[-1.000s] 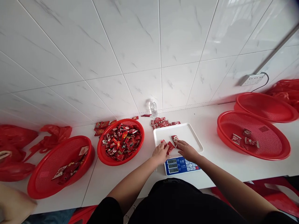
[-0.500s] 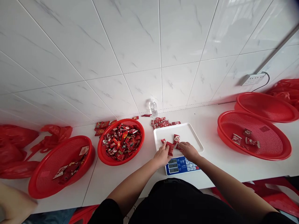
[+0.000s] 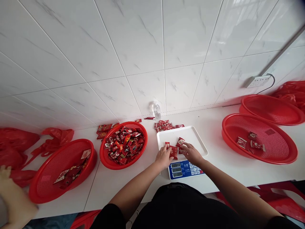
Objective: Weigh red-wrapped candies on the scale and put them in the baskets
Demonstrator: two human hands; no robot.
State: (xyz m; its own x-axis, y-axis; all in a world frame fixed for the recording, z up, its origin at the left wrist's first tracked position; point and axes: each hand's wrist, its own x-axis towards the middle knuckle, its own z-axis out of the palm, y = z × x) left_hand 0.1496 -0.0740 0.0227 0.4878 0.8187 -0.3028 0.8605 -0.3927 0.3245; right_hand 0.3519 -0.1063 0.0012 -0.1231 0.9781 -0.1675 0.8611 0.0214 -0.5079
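Several small red snack packets lie on the white tray (image 3: 196, 140) of a weighing scale with a blue keypad panel (image 3: 186, 169). My left hand (image 3: 164, 157) is at the tray's front left, its fingers closed on the edge of a red packet (image 3: 173, 153). Opposite it, my right hand (image 3: 193, 154) has its fingertips on another red packet (image 3: 182, 150); its grip is partly hidden. Just behind the right fingertips lies a red and white packet (image 3: 180, 141). A smaller packet (image 3: 167, 144) touches the left fingertips. The display digits are too small to read.
Left of the scale stands a red basket (image 3: 102, 155) full of packets; farther left, another basket (image 3: 35, 187) holds a few. Two red baskets stand right, the nearer (image 3: 225, 140) with several packets. Loose packets (image 3: 164, 125) and a clear bottle (image 3: 156, 111) lie behind. A co-worker's arm (image 3: 16, 200) shows at left.
The packets between my hands have shifted slightly and lie closer in a row; the red and white one has tilted. At far left, the co-worker's hand has come into view.
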